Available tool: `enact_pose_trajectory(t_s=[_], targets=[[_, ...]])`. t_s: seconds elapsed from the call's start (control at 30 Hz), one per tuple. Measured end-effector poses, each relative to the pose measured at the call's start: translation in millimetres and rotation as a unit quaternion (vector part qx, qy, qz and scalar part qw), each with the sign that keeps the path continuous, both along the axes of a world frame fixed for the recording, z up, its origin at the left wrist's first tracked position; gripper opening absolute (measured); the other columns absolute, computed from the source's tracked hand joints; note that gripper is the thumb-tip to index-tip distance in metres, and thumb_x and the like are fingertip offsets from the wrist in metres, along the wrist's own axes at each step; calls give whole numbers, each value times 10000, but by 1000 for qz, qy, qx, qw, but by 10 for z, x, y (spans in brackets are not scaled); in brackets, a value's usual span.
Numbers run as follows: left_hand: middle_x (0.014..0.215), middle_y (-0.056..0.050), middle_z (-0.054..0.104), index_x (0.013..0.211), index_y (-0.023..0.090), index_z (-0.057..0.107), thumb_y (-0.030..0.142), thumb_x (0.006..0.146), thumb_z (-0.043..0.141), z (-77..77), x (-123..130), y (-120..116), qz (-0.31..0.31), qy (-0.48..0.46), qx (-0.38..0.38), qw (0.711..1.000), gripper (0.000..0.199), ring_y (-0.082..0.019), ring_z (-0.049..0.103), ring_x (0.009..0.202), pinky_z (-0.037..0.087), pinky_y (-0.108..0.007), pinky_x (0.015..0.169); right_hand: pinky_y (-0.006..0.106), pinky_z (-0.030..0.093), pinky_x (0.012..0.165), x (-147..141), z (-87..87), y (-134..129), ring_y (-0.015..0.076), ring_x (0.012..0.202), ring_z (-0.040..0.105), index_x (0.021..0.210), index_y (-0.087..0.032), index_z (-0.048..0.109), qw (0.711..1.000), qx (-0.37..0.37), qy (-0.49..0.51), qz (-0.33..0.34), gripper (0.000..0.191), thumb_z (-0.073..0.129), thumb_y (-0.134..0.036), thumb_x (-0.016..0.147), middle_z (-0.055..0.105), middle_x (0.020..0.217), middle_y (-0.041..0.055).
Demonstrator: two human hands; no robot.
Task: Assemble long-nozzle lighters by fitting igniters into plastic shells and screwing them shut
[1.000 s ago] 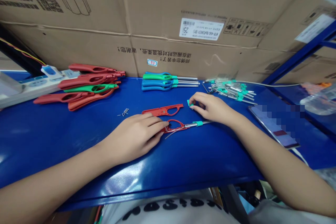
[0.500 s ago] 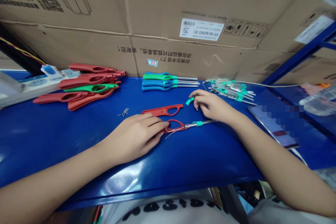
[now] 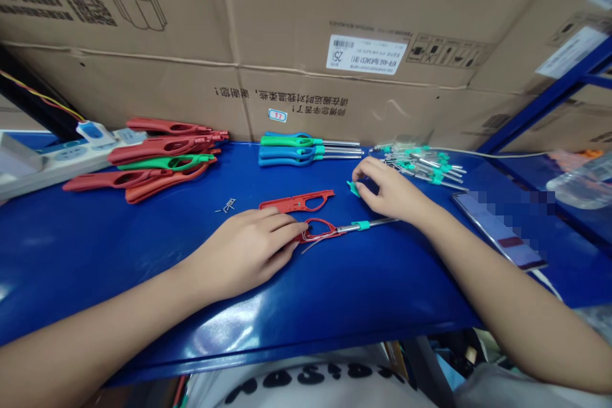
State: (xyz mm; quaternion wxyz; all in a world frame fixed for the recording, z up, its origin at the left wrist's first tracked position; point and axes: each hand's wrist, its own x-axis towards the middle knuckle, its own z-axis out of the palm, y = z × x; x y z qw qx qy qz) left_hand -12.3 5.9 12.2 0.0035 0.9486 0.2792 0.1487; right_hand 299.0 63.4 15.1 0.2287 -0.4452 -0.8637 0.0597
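Observation:
My left hand [image 3: 258,248] is closed over the grip end of a red lighter handle half [image 3: 322,237], pressing it to the table; its fingers hide that end. A metal tube [image 3: 377,223] with a teal collar [image 3: 364,225] lies at the front of this half, and thin wires run back from it across the trigger loop. Pinched at the fingertips of my right hand [image 3: 389,188] is a small teal plastic piece [image 3: 352,188], just above the tube. Behind my left fingers lies another red handle half [image 3: 291,202], its hollow side up.
Small screws [image 3: 229,205] lie left of the handle halves. Red and green handles [image 3: 167,146] are piled by a power strip [image 3: 71,156]. Blue and green lighters [image 3: 287,152] and metal tubes with teal parts [image 3: 430,166] sit along the cardboard box [image 3: 287,25]. A phone [image 3: 497,223] lies right.
My right hand has shifted slightly to the right, the small teal piece moving with it and turning. My left hand stays on the red handle half.

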Motion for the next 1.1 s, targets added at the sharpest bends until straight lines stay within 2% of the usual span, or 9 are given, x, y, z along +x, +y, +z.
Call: enact_pose_trajectory(t_s=[0.1,0.27,0.4,0.57,0.73,0.83,0.93,1.0,1.1], targets=[[1202,-58,723,1269,219,636,260,1014,477,12,4,-4,1,6,-7,1000,304,-249,688,1060,579,-425,895,403,511,870,10,-39,33,239,959,623,1043,-223,566,999,-19,-3,-33,131,564,-262,918,628,1091,97],[1182,-49,729,1243,222,649,243,1006,500,30,16,-11,10,-8,-22,1000,280,-240,691,1057,578,-412,893,378,523,817,-1,-82,58,223,915,658,1044,-219,641,994,-97,17,-55,172,518,-202,926,705,1052,76],[1193,-36,726,1224,236,656,250,996,524,42,21,-19,20,-30,-40,999,264,-240,683,1089,564,-417,928,367,514,799,2,-26,24,204,874,644,1113,-206,633,997,-62,4,-49,213,511,-266,948,654,1162,101],[1188,-32,717,1207,239,654,265,998,548,-7,33,10,26,-61,-104,992,236,-224,659,1104,545,-394,952,334,453,693,28,34,-20,213,800,603,921,-199,622,990,-47,-80,-108,272,610,-470,906,643,1002,81],[1183,-58,709,1192,215,657,231,987,579,-48,34,32,14,-102,-150,983,220,-220,635,1132,523,-374,986,306,424,658,20,-13,-23,181,732,583,864,-191,617,985,-97,-105,-99,108,583,-277,918,631,949,69],[1194,-75,699,1175,203,667,208,978,583,-35,36,21,26,-105,-165,980,214,-234,625,1149,524,-389,992,291,429,652,-50,42,-78,156,690,568,848,-186,631,993,-101,-42,-52,129,616,-294,917,635,886,46],[1217,-94,677,1173,188,673,184,957,604,-26,38,8,48,-107,-173,978,226,-246,612,1170,523,-404,1004,273,435,653,-172,129,-192,142,701,568,863,-185,652,992,-111,27,51,165,634,-334,932,643,869,34],[1196,-98,676,1158,179,680,170,940,623,-27,40,2,60,-108,-179,976,226,-250,609,1170,523,-409,1008,278,458,714,-256,152,-273,151,782,598,880,-181,657,983,-133,41,123,132,632,-296,940,654,903,41],[1173,-100,676,1127,174,688,163,929,631,-29,46,-3,68,-107,-193,973,206,-253,607,1170,521,-414,1010,301,472,789,-352,105,-359,169,879,620,917,-181,659,979,-135,21,154,80,616,-240,949,665,982,53]])
